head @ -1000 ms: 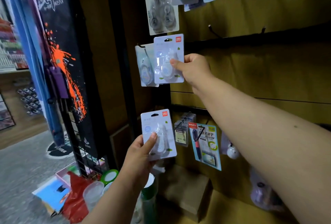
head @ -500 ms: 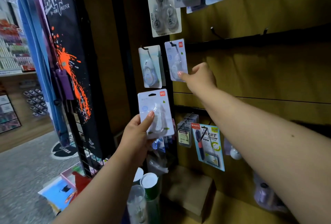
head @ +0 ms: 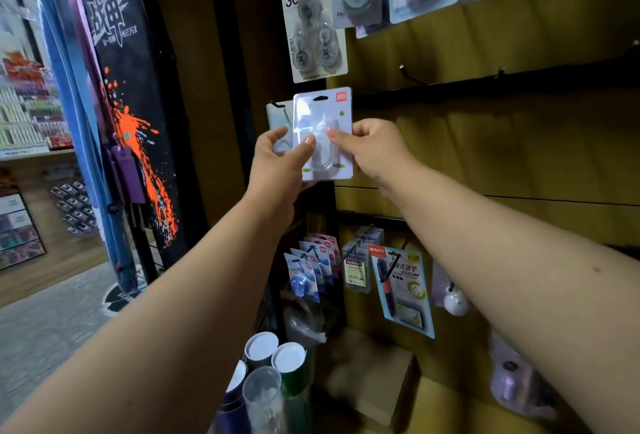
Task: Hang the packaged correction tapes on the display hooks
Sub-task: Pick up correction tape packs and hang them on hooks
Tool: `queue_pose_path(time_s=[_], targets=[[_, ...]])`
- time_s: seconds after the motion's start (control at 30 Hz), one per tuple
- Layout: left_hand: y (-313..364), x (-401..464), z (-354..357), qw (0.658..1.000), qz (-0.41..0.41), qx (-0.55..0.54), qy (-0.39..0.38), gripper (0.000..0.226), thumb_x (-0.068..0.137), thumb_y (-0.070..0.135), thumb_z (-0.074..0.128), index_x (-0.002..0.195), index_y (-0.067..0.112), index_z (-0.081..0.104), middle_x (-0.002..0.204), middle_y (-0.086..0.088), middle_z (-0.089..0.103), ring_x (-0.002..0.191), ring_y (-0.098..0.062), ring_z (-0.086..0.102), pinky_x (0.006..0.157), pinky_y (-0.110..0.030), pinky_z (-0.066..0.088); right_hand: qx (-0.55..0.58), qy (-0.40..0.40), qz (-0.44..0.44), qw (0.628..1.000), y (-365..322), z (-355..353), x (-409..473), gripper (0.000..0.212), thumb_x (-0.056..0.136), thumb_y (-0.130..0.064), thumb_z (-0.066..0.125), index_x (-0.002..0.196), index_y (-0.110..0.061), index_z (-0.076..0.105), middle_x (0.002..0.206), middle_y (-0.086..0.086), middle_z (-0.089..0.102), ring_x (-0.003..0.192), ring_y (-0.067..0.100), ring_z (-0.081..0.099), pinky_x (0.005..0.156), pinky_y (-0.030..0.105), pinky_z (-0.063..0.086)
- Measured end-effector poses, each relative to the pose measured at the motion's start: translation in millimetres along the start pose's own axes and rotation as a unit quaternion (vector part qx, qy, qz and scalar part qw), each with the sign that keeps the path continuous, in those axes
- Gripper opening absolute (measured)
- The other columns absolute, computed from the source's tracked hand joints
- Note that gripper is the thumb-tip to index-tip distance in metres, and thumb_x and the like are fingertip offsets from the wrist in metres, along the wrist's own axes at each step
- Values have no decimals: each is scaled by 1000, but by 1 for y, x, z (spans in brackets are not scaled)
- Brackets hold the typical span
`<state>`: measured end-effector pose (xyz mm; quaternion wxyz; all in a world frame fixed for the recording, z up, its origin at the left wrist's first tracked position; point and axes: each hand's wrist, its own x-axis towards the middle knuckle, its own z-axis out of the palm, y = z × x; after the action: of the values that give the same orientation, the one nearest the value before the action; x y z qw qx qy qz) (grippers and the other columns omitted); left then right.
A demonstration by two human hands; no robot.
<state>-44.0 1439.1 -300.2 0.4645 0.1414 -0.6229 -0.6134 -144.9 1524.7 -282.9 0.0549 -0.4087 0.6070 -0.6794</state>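
We face a brown display wall [head: 519, 142] crossed by a dark rail [head: 485, 85], with a bare hook [head: 407, 75] sticking out of the rail to the right of our hands. A black banner with an orange splash [head: 131, 114] stands to the left. Along the top hang bigger blister cards, among them a three-pack marked 36 [head: 317, 21]. Below our arms hang small blue packs [head: 304, 277] and a pen pack [head: 401, 289], above a cluster of capped tubes [head: 273, 364].

We hold the packaged correction tape [head: 323, 135] upright in front of the wall with both hands, its hang slot at the top. Just behind its left edge another card [head: 277, 118] hangs on its own hook.

Our left hand [head: 280, 170] grips the pack's lower left, thumb pressed on the front, fingers curled behind. Our right hand [head: 377, 149] pinches the right edge, thumb on the clear blister, the remaining fingers folded behind the card.
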Motion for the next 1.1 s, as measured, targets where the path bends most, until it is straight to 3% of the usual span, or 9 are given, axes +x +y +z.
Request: queue_pose_path(time_s=[0.17,0.4,0.6,0.67,0.73,0.83,0.93,1.0,1.1], targets=[[7,15,10,998,27,57,9,55,94,18,65,142,16,39,119,-10,64,100,-28,71,78,-42,60,-15,8,2,1000,-7,-3,16,19,89,-23,67,93,-4,62,88,5,67,63,8,62,42,15,46],[-3,20,11,998,16,51,22,51,95,18,63,141,15,43,122,-9,63,103,-26,70,61,-24,58,-52,11,-2,999,-1,-3,20,26,88,-25,67,99,-1,65,101,9,71,69,11,65,55,22,54],[-9,27,16,996,14,81,29,47,96,18,62,140,13,46,108,-2,59,93,-20,70,58,-20,57,-66,33,14,997,8,-3,27,23,86,-27,69,74,-11,59,93,8,70,72,17,67,56,24,54],[-11,33,20,994,13,103,37,45,96,21,62,139,13,48,116,-4,57,95,-22,69,64,-23,60,-73,55,30,995,10,-2,34,25,84,-31,71,79,-8,60,95,8,70,79,21,68,63,29,57],[-14,39,23,991,9,125,41,44,97,26,61,137,13,51,129,-9,58,106,-28,66,82,-35,60,-78,78,47,993,14,-1,42,39,81,-35,73,99,-2,63,103,11,69,88,27,69,74,37,60],[-18,40,27,989,10,144,33,46,97,33,59,138,14,51,134,-12,60,116,-31,63,96,-41,55,-81,84,63,991,19,-1,50,48,80,-36,74,110,-1,62,109,12,69,91,29,70,76,39,60],[-23,39,27,988,12,154,26,48,98,34,56,141,13,49,137,-11,58,122,-27,58,103,-43,50,-93,84,70,990,24,-1,55,50,81,-41,72,111,-2,61,108,11,68,83,24,68,59,30,57],[-25,39,26,986,12,164,21,48,99,33,54,143,13,47,141,-11,54,126,-26,54,106,-43,47,-124,78,76,986,28,-2,52,51,84,-46,67,113,-4,60,107,10,68,66,16,58,44,22,40],[-28,35,24,984,13,173,24,49,99,33,55,143,13,48,143,-10,53,128,-24,52,106,-41,47,-148,64,86,983,35,-5,42,49,87,-47,62,113,-4,60,95,9,64,57,13,51,42,20,37]])
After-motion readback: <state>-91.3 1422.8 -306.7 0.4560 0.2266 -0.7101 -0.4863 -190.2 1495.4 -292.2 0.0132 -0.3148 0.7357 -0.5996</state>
